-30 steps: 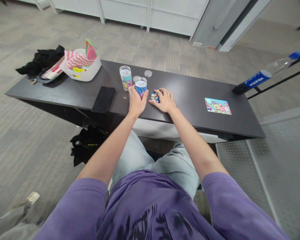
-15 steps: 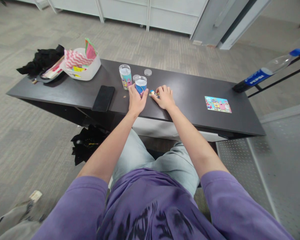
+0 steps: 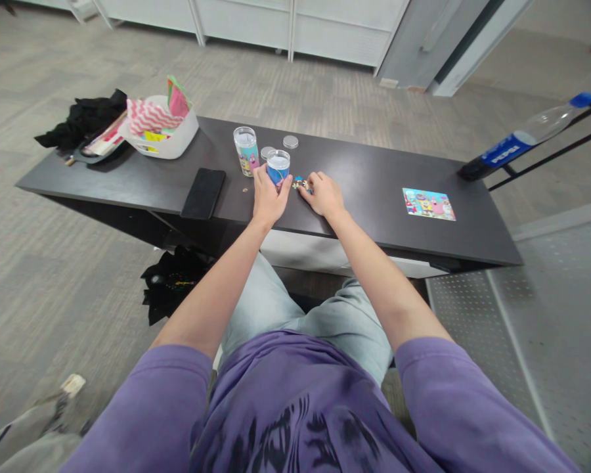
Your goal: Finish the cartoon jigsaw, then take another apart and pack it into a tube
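My left hand is wrapped around a clear jar with a blue printed label, held upright just above or on the desk; I cannot tell which. My right hand rests on the desk with its fingers curled in and pinched on small puzzle pieces, partly hidden beneath them. More colourful puzzle pieces lie in a little heap between the two hands. Behind the left hand stands a second clear jar with a cartoon label. Two round silver lids lie flat near the jars, one partly behind the held jar.
A black phone lies left of my hands, with a stray small piece nearby. Farther left are a white basket of cloths and a black cloth. A cartoon picture card and a Pepsi bottle are at the right.
My right hand's fingers have drawn in more tightly over the heap, and the pieces have shifted slightly. The left hand still holds the jar in the same place.
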Action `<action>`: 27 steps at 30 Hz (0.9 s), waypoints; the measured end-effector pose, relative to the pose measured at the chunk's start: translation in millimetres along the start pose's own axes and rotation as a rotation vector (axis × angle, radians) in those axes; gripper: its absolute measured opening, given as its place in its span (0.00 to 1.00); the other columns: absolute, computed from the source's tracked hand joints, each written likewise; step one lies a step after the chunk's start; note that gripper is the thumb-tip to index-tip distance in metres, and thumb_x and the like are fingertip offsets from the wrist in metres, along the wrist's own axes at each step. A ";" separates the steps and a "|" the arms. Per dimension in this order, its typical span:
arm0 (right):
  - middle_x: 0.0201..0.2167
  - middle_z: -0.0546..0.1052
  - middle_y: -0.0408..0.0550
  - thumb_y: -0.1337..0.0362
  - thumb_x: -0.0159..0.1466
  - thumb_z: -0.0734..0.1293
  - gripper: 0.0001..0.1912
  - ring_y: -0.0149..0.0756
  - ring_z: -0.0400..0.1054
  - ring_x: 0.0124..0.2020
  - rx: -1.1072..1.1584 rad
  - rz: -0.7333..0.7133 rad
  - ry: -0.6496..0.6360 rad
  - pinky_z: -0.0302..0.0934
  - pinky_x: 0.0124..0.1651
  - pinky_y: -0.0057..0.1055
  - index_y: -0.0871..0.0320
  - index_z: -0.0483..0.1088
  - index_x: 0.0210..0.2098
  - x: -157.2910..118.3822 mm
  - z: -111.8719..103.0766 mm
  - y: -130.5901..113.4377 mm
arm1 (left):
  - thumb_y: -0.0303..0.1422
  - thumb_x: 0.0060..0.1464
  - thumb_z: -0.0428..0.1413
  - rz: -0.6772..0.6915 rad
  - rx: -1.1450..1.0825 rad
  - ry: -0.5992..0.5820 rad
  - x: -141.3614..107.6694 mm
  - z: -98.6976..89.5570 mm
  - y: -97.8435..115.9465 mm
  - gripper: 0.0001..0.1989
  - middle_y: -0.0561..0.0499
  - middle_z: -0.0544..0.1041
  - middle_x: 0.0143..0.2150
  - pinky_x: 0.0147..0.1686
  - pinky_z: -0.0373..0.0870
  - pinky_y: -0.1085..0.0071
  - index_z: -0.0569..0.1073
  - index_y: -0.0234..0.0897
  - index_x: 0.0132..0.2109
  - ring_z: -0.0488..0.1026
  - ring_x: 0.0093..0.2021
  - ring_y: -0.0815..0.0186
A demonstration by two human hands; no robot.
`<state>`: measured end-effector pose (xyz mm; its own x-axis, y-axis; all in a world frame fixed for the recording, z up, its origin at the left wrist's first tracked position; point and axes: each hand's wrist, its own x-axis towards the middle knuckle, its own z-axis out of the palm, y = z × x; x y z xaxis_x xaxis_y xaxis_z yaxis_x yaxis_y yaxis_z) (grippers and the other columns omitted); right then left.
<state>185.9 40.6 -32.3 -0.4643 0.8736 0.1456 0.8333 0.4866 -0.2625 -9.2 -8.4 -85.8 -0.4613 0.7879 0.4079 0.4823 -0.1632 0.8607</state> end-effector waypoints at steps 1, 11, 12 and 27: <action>0.66 0.89 0.71 0.55 0.89 0.69 0.16 0.71 0.84 0.69 0.006 -0.001 -0.006 0.79 0.74 0.61 0.59 0.84 0.64 -0.1 -0.6 -0.4 | 0.57 0.79 0.72 0.005 0.007 0.002 -0.2 -0.2 0.5 0.33 0.28 0.78 0.77 0.94 0.64 0.28 0.74 0.41 0.73 0.75 0.86 0.35; 0.66 0.90 0.70 0.55 0.89 0.67 0.17 0.72 0.83 0.70 -0.007 -0.006 -0.038 0.77 0.76 0.62 0.56 0.87 0.59 -0.4 -4.1 -1.0 | 0.60 0.80 0.70 0.046 0.060 0.000 -3.5 -1.3 4.1 0.33 0.28 0.78 0.75 0.92 0.68 0.32 0.75 0.43 0.74 0.75 0.85 0.35; 0.65 0.90 0.70 0.55 0.89 0.67 0.17 0.71 0.83 0.70 -0.014 -0.009 -0.038 0.77 0.76 0.61 0.56 0.87 0.59 -0.7 -4.4 -1.3 | 0.59 0.80 0.71 0.044 0.063 -0.002 -3.6 -1.1 4.0 0.33 0.27 0.78 0.75 0.92 0.68 0.31 0.74 0.43 0.74 0.75 0.85 0.35; 0.61 0.92 0.65 0.56 0.87 0.69 0.12 0.69 0.86 0.64 0.043 0.009 -0.012 0.79 0.68 0.58 0.51 0.86 0.56 -1.0 -1.9 1.5 | 0.61 0.79 0.70 0.040 0.078 -0.037 -4.3 -2.6 6.1 0.36 0.25 0.78 0.77 0.92 0.67 0.29 0.74 0.42 0.75 0.74 0.86 0.33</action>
<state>188.2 40.4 -31.0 -0.4603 0.8780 0.1315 0.8240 0.4776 -0.3047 -6.2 -14.3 -81.6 -0.4136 0.8031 0.4288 0.5572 -0.1492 0.8169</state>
